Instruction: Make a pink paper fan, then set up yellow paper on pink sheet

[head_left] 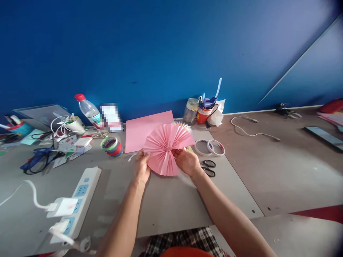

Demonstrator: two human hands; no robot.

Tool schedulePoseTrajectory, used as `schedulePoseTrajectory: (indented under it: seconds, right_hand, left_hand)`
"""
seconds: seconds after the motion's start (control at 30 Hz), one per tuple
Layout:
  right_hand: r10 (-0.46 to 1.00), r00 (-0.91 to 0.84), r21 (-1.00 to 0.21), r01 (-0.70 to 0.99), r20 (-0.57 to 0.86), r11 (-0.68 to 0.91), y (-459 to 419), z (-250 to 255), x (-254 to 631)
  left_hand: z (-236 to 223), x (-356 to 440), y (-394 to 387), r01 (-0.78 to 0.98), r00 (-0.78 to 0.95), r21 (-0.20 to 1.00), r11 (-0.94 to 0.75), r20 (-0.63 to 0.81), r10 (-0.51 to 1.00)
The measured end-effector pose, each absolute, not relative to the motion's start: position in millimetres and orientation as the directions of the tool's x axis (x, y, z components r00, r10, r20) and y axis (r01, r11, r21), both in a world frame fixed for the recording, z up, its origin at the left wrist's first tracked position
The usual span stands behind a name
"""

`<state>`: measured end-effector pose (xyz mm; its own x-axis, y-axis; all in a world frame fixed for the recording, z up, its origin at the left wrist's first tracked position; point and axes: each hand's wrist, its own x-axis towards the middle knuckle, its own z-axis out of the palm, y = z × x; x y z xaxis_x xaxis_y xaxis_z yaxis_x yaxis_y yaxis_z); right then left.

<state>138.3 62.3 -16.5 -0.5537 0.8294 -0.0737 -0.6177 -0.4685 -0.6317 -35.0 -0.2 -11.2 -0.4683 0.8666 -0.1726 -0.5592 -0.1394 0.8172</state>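
Observation:
A pink pleated paper fan (164, 147), spread almost into a full circle, is held up over the grey table (166, 203). My left hand (141, 167) pinches its lower left edge. My right hand (188, 161) grips its right side near the centre, fingers closed on the folds. Behind the fan lies a flat pink paper sheet (139, 130). A second, pale folded fan (183, 125) peeks out behind the pink one.
Black-handled scissors (208, 167) and two white tape rings (210, 147) lie right of my right hand. Coloured tape rolls (112, 146), a water bottle (87, 109), a white power strip (80, 200), a jar (190, 110), a red cup of pens (205, 112) and cables surround them.

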Motion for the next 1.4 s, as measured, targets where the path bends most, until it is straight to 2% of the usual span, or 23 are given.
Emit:
schedulePoseTrajectory:
  seconds: [0.13,0.4,0.53,0.67,0.83,0.93,1.1,1.23,1.4]
  right_hand:
    - [0.796,-0.599,-0.667,-0.557,-0.091,-0.495,56,-12,134]
    - [0.84,-0.488,-0.632,-0.58,-0.236,-0.514,48,-12,119]
    - [0.857,-0.421,-0.624,-0.594,-0.296,-0.508,46,-14,115]
    - [0.846,-0.437,-0.577,-0.622,-0.306,-0.53,47,-20,112]
    - [0.827,-0.455,-0.519,-0.645,-0.329,-0.561,50,-24,111]
    - [0.844,-0.426,-0.495,-0.684,-0.325,-0.536,51,-26,109]
    - [0.885,-0.383,-0.529,-0.71,-0.264,-0.465,52,-25,107]
    - [0.878,-0.422,-0.56,-0.681,-0.225,-0.471,56,-23,112]
    - [0.934,-0.286,-0.584,-0.729,-0.215,-0.358,71,-18,131]
  left_hand:
    - [-9,-40,-1,-0.447,-0.517,0.878,-0.172,-0.097,0.85]
    - [-8,-40,0,-0.319,-0.503,0.935,-0.156,-0.028,0.864]
    - [-9,-39,0,-0.318,-0.509,0.936,-0.152,-0.034,0.86]
    - [-8,-39,0,-0.347,-0.506,0.926,-0.146,-0.054,0.861]
    - [-4,-34,-4,-0.455,-0.391,0.881,-0.133,-0.064,0.918]
    - [-4,-28,-7,-0.494,-0.317,0.867,-0.064,-0.111,0.942]
    - [-11,-17,-8,-0.497,-0.237,0.867,0.03,-0.169,0.957]
    - [-16,-17,-5,-0.513,-0.271,0.855,0.075,-0.244,0.931]
    - [-14,-29,-4,-0.533,-0.298,0.844,0.065,-0.259,0.919]
